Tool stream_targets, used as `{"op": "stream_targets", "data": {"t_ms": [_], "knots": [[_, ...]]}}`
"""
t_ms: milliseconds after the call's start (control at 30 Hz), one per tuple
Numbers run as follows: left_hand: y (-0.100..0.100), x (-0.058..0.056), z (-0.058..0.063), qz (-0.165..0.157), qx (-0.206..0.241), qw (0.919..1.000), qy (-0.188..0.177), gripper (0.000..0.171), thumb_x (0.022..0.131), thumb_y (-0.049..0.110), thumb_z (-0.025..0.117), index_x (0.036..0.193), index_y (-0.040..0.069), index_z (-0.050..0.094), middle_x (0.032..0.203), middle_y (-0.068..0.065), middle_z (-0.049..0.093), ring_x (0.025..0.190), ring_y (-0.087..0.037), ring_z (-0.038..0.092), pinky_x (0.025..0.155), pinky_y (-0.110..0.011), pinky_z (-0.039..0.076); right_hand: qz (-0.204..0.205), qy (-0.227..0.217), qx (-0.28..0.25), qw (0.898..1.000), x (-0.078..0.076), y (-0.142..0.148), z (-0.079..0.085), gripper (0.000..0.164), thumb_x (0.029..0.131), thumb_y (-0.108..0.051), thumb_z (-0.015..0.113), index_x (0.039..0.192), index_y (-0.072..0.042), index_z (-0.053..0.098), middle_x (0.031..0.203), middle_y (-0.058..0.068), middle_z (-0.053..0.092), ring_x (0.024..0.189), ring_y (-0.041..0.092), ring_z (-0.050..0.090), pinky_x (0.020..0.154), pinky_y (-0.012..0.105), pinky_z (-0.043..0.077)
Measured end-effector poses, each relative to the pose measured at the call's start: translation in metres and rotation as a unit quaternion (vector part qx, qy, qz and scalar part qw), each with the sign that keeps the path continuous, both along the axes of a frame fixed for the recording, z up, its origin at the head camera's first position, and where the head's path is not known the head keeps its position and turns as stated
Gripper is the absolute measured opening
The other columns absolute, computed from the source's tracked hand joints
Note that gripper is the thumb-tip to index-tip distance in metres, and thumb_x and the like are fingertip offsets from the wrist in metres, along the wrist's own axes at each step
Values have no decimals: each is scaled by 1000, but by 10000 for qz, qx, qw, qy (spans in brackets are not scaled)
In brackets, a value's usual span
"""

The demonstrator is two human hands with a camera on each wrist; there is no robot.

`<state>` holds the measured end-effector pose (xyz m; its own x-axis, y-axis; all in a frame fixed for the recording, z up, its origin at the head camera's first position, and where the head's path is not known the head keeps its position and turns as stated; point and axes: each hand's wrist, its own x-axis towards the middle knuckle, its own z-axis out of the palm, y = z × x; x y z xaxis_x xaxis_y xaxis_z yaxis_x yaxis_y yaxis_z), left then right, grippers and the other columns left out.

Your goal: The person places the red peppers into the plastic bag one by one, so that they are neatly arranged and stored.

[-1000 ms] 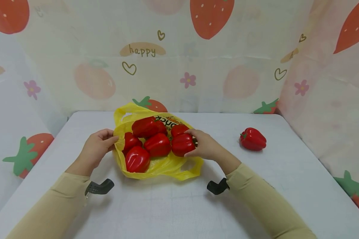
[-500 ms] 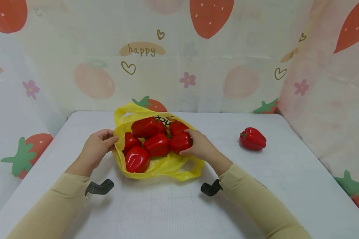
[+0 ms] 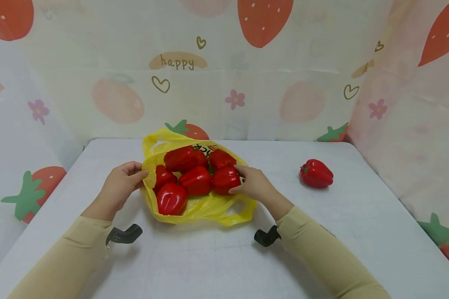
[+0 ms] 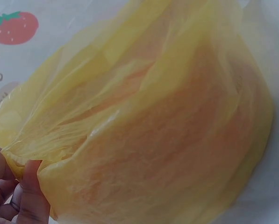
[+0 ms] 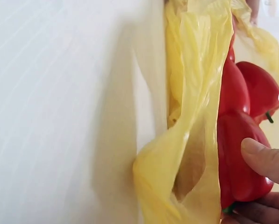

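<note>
A yellow plastic bag point(image 3: 209, 209) lies on its side with its mouth spread, holding several red bell peppers. My left hand point(image 3: 121, 185) pinches the bag's left rim; in the left wrist view its fingers point(image 4: 32, 191) nip the thin plastic. At the bag's right side my right hand point(image 3: 258, 185) has thumb and fingers around the end of a red bell pepper point(image 3: 224, 180), which rests among the others. The right wrist view shows the thumb point(image 5: 265, 158) on that pepper's side, the other fingers partly hidden beneath it.
One more red bell pepper point(image 3: 316, 173) lies outside the bag, to the right on the white table point(image 3: 209, 265). A printed strawberry curtain point(image 3: 217, 95) hangs behind the table. A black wrist mount point(image 3: 267, 236) sticks out below the right sleeve.
The right hand moved left with its bell pepper, setting it against the others in the bag, then drew back slightly to the right. The left hand kept its place on the rim.
</note>
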<state>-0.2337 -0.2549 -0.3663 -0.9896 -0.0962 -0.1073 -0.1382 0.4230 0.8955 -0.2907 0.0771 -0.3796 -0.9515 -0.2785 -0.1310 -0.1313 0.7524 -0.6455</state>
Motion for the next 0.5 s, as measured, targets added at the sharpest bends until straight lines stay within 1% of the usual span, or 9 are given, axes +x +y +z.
{"op": "stream_targets", "data": {"t_ms": [167,300,500], "knots": [[2,0,1,-17,29,10000,-22,37,94,31,50,121,4,49,122,-15,50,109,-28,51,90,-34,46,26,-52,-130,9999,-2,4,-2,71,72,-21,78,135,-17,46,126,3,56,117,20,50,98,36,42],[2,0,2,-5,40,10000,-60,36,94,29,50,121,5,49,122,-15,50,109,-28,51,90,-34,46,65,-143,-234,9996,-2,6,-1,72,73,-20,77,136,-17,44,126,3,56,117,19,50,98,36,42],[2,0,2,-22,11,10000,-48,35,94,29,49,121,5,49,121,-15,50,109,-28,51,90,-34,46,40,-268,-321,9991,-4,12,1,68,73,-22,76,135,-19,46,127,1,55,118,18,49,95,34,44]]}}
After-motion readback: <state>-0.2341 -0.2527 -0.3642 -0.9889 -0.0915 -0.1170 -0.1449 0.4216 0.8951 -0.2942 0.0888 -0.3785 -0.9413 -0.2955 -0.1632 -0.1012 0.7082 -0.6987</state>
